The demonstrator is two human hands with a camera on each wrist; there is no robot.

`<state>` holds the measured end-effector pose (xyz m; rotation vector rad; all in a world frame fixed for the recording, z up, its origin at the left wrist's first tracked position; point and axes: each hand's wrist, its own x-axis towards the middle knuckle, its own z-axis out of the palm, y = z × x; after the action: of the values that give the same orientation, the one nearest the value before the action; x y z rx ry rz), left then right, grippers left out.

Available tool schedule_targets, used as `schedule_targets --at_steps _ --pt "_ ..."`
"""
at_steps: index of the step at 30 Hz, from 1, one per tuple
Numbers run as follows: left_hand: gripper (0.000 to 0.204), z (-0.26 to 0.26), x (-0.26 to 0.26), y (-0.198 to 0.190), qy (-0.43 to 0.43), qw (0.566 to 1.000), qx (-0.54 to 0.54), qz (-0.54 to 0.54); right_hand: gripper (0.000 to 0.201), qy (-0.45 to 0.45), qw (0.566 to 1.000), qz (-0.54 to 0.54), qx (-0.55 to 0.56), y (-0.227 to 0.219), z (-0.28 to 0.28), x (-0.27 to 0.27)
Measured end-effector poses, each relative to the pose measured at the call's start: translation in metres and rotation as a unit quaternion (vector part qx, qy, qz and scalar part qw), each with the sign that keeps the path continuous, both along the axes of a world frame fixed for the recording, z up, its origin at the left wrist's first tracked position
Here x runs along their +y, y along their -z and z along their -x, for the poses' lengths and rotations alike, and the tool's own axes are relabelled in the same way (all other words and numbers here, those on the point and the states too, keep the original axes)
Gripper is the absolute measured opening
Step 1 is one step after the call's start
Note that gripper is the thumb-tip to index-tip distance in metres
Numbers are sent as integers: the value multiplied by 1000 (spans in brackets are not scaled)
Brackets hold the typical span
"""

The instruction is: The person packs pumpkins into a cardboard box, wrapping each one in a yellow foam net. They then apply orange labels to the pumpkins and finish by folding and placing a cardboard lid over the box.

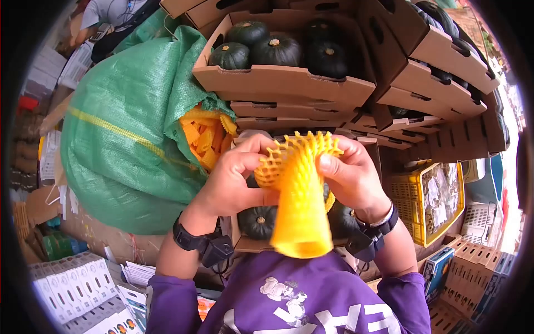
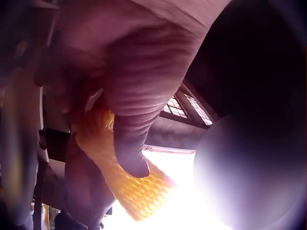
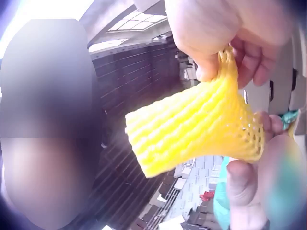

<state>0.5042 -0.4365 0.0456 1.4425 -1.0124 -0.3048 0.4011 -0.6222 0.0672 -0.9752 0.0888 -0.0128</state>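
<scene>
Both hands hold a yellow foam net sleeve (image 1: 303,206) in front of the chest, its far rim spread wide and its tube hanging toward the body. My left hand (image 1: 236,178) grips the stretched rim on the left, thumb against the netting. On the other side my right hand (image 1: 353,172) pinches the rim between thumb and fingers. In the right wrist view the foam sleeve (image 3: 187,124) flares between the two hands. Beneath the hands, dark green pumpkins (image 1: 258,221) lie in a cardboard box, partly hidden by the sleeve and the arms.
A green woven sack (image 1: 128,128) at the left spills yellow foam sleeves (image 1: 206,136). Ahead, an open carton (image 1: 289,75) of pumpkins tops a stack, with more cartons (image 1: 439,55) at the right. A yellow crate (image 1: 428,203) stands right; flattened printed cartons (image 1: 78,284) lie lower left.
</scene>
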Motion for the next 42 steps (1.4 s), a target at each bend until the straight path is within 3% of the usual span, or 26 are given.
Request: schedule_targets --at_steps 1,2,3,5,6,7,10,12,13,14,16,18,20,21,22,23,25,27,29,31,32,34,37,38,40,42 --pt "33 -5 3 2 -136 990 -35 -28 13 48 944 323 -55 -5 -3 4" --pt "34 -11 9 4 -246 960 -101 -89 17 92 780 611 -104 -8 -9 7" --pt "36 -13 10 6 -278 940 -139 -141 26 186 726 641 -164 -2 -20 10" --pt "52 -11 12 8 -112 980 -85 -142 20 199 634 729 -163 -3 -33 13" --pt "55 -2 17 2 53 981 185 -42 19 208 588 761 -180 0 -41 15" --pt "57 1 23 6 32 974 222 23 22 178 599 761 -174 1 -44 18" --pt "56 -11 45 5 -14 971 206 123 11 72 792 572 -200 9 -51 28" --pt "55 -4 63 3 71 954 279 85 4 78 965 244 -58 15 -54 26" --pt "55 7 60 5 58 957 273 72 3 115 968 215 -51 17 -54 21" --pt "53 9 55 5 66 976 207 24 4 148 970 186 -42 17 -54 17" --pt "42 15 39 -3 -65 946 315 46 7 157 796 576 -97 14 -48 22" --pt "31 -11 42 26 -362 932 24 -26 14 144 674 710 -143 26 -43 32" --pt "38 -29 49 30 -451 883 -81 -106 22 130 648 742 -111 23 -40 37" --pt "48 -25 48 20 -427 873 -104 -213 20 126 633 756 -111 19 -40 37" --pt "58 -20 52 20 -306 924 -64 -222 19 123 618 769 -108 15 -41 37" --pt "59 -16 53 19 -110 986 63 -109 19 102 604 786 -90 12 -43 38" --pt "61 -13 55 23 95 978 187 11 19 78 622 770 -117 17 -52 39" --pt "31 -14 58 39 -76 971 226 15 18 20 652 745 -142 17 -61 45" --pt "20 -15 57 37 -278 951 108 -75 22 -126 552 824 -29 19 -69 63" --pt "21 -8 56 36 -276 951 68 -120 35 -188 494 847 -55 63 -61 72" --pt "23 -1 57 36 -274 947 31 -167 49 -191 486 852 27 66 -58 84" --pt "26 14 53 41 -175 955 72 -227 66 -153 578 800 -43 82 -62 74" --pt "24 15 58 39 -160 951 54 -258 81 -165 560 812 -11 81 -56 73" --pt "23 13 64 47 -146 960 140 -193 82 -165 535 829 7 81 -54 74" --pt "35 8 81 50 -127 934 333 -22 74 -169 640 749 36 60 -56 65" --pt "49 1 94 28 -66 853 504 120 76 -159 679 716 32 63 -56 57"
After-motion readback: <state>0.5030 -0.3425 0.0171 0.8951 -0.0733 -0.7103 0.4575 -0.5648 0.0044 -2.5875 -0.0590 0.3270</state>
